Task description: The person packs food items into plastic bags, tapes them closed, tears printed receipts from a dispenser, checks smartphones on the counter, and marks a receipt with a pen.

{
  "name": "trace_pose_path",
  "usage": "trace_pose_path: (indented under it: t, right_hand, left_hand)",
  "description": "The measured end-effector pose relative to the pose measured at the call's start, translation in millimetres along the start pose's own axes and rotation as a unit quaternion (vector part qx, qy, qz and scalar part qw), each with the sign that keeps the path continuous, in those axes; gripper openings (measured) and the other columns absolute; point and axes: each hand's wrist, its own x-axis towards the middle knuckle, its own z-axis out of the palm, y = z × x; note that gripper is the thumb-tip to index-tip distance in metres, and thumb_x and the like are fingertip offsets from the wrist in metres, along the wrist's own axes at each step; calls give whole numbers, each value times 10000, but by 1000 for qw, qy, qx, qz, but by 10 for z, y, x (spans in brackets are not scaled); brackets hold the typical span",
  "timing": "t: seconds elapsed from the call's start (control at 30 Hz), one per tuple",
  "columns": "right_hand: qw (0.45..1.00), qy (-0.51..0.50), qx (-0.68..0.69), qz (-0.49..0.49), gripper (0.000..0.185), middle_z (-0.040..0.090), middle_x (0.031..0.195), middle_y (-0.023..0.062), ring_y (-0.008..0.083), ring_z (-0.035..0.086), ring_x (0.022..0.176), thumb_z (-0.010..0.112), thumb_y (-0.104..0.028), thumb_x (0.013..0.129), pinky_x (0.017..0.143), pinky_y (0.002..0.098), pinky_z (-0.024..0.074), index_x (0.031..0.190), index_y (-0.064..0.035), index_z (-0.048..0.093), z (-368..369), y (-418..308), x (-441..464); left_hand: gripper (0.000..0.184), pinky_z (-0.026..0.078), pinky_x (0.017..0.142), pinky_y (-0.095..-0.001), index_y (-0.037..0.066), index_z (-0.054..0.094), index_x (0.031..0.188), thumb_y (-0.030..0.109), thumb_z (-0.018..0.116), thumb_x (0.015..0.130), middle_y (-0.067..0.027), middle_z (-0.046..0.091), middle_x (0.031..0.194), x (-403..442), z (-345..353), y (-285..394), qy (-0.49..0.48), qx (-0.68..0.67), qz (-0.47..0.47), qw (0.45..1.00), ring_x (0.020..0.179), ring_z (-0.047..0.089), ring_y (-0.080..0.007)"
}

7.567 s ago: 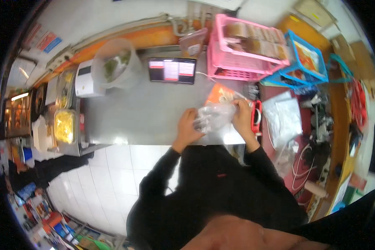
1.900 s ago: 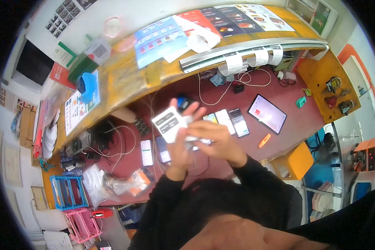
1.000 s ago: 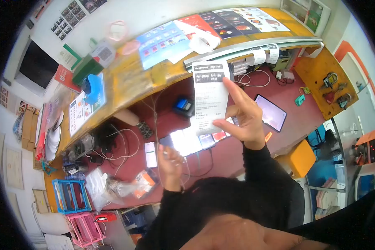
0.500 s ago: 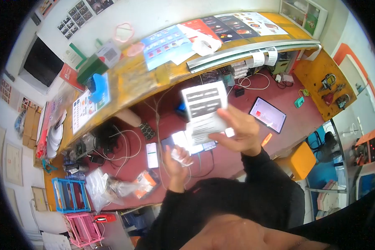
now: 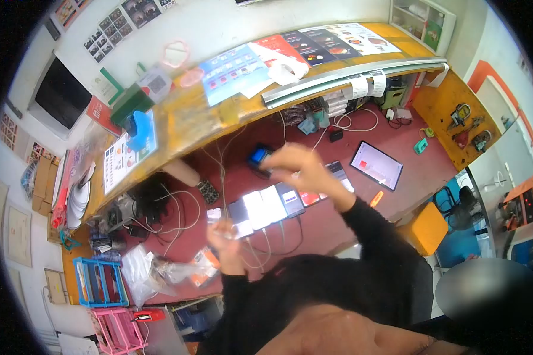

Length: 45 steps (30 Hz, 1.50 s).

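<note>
Phones [image 5: 272, 204] lie in a row on the counter [image 5: 331, 225], below and left of the right grip [image 5: 305, 168] and to the right of the left grip [image 5: 223, 241]. We see the right grip half curled, fingers bent toward the thumb, but blur keeps us from telling whether it has hold of anything. The left grip looks loosely curled, with a pale item [image 5: 234, 232] at its fingers; we cannot tell if that is held.

Just off the right grip's fingertips sits a blue-screened device [image 5: 259, 155]; we cannot tell whether they touch it, and a hasty swipe could knock it askew. Just beyond the left grip, a white phone [image 5: 214, 214] is partly hidden, so a careless drop of that wrist could press its screen. Between the 2 grips, nearer our body, a dark cable [image 5: 301, 231] loops below the row; if fingers snagged it, a phone could be dragged out of line. To the right of the right grip lies a tablet [image 5: 376, 167], which a wide swing of that forearm could clip.
</note>
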Motion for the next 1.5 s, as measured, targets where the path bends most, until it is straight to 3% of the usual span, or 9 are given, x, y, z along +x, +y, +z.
trace_pose_path:
  t: [0.17, 0.3, 0.47, 0.53, 0.77, 0.93, 1.03, 1.13, 1.5]
  right_hand:
    - [875, 319, -342, 124, 413, 673, 980, 138, 325, 601, 978, 663, -428, 811, 881, 487, 429, 1022, -74, 684, -842, 919, 865]
    - [825, 39, -427, 368, 459, 668, 1028, 128, 329, 562, 1055, 700, -521, 724, 912, 654, 319, 1004, -158, 726, -1004, 1441, 1383]
    - [973, 206, -49, 90, 140, 644, 758, 143, 287, 606, 645, 682, -199, 772, 592, 392, 462, 752, -61, 671, 74, 409, 854]
    - [998, -58, 5, 22, 191, 608, 743, 142, 323, 620, 688, 716, -196, 729, 638, 396, 490, 765, -35, 621, 633, 16, 276]
    - [930, -323, 164, 60, 236, 685, 862, 144, 297, 668, 804, 720, -211, 763, 738, 394, 516, 922, -37, 699, 696, -133, -332]
    - [888, 395, -214, 96, 261, 606, 928, 104, 275, 595, 897, 753, -231, 747, 815, 382, 464, 890, -52, 627, -645, 666, 128]
    - [762, 447, -405, 236, 358, 598, 986, 140, 259, 590, 964, 740, -147, 777, 800, 363, 477, 1057, -59, 536, -1370, 1624, 11]
    - [891, 360, -14, 276, 494, 581, 1115, 182, 220, 597, 1018, 719, -34, 781, 776, 318, 506, 1184, -48, 433, -1587, 1714, -43]
    - [961, 199, 60, -185, 1073, 487, 1294, 261, 313, 637, 1035, 642, 156, 771, 814, 388, 563, 1508, -204, -50, -676, -666, -228]
  left_hand:
    - [103, 253, 390, -256, 119, 418, 711, 133, 503, 768, 21, 277, 531, -265, -163, 66, 45, -9, -9, 999, 465, 272, -101]
    - [96, 283, 426, -258, 115, 447, 753, 182, 497, 800, 9, 312, 559, -325, -297, -109, 11, -17, -76, 997, 508, 308, -116]
    - [441, 411, 584, -357, 124, 547, 995, 537, 484, 855, -68, 525, 776, -258, 7, -372, 38, 0, -51, 998, 708, 493, -217]
    - [779, 481, 743, -485, 147, 544, 1224, 782, 454, 782, -122, 628, 1017, -390, 473, -474, 159, 41, -34, 986, 931, 599, -315]
    - [220, 519, 662, -348, 146, 569, 1043, 181, 468, 850, -74, 630, 980, -76, -335, -294, 108, 101, -62, 987, 783, 601, -209]
    - [165, 409, 455, -317, 81, 594, 873, 66, 493, 743, -69, 548, 744, -117, -703, 64, -97, -21, -84, 991, 528, 469, -173]
    - [174, 348, 412, -317, 75, 582, 801, 0, 500, 667, -54, 500, 691, -221, -624, 30, -107, -4, -141, 984, 485, 409, -181]
    - [182, 311, 403, -294, 65, 558, 774, -17, 496, 624, -79, 492, 681, -301, -554, -108, 3, 9, -149, 989, 473, 395, -177]
    - [103, 269, 368, -267, 84, 455, 746, 42, 450, 651, -58, 464, 666, -512, -445, -365, 29, 132, -121, 983, 427, 336, -129]
